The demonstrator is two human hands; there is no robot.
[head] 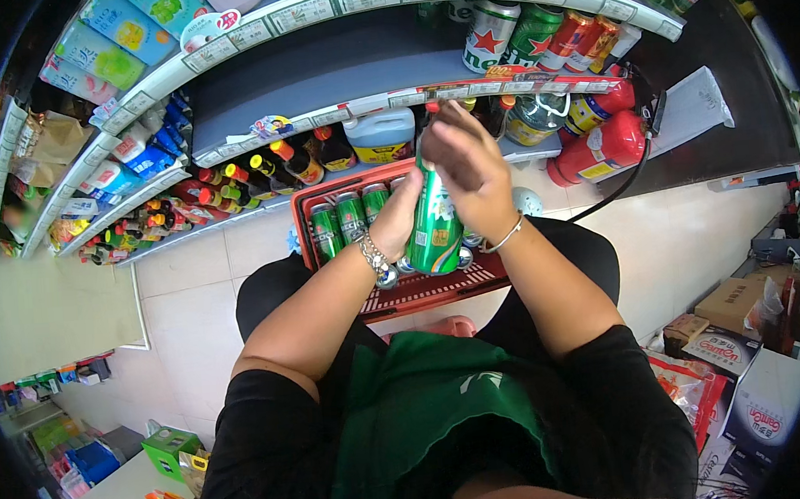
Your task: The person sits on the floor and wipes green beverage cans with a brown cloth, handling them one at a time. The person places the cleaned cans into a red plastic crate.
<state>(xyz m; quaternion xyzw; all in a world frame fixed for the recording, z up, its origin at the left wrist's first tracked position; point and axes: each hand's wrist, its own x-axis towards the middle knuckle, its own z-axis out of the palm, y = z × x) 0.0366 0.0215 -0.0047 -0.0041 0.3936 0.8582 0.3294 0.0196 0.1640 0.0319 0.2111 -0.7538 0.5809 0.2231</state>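
Note:
A tall green drink can (435,230) is held upright between my two hands, above a red plastic shopping basket (438,295). My left hand (398,218) presses against the can's left side. On its right side rests my right hand (475,175), with a brown cloth or similar brown thing (454,148) at the palm and fingers; what it is exactly I cannot tell. Several green beer cans (351,215) stand in the basket's left part, and silver can ends show below my hands. My forearms and the held can hide part of the basket.
Ahead is a shelf (318,78) with beer cans (489,34) at its right. Sauce bottles (296,163) and a blue-capped jug (381,136) line the lower shelf. Red fire extinguishers (602,148) stand at the right, their black hose reaching toward my knee. Cardboard boxes (731,303) lie at the lower right.

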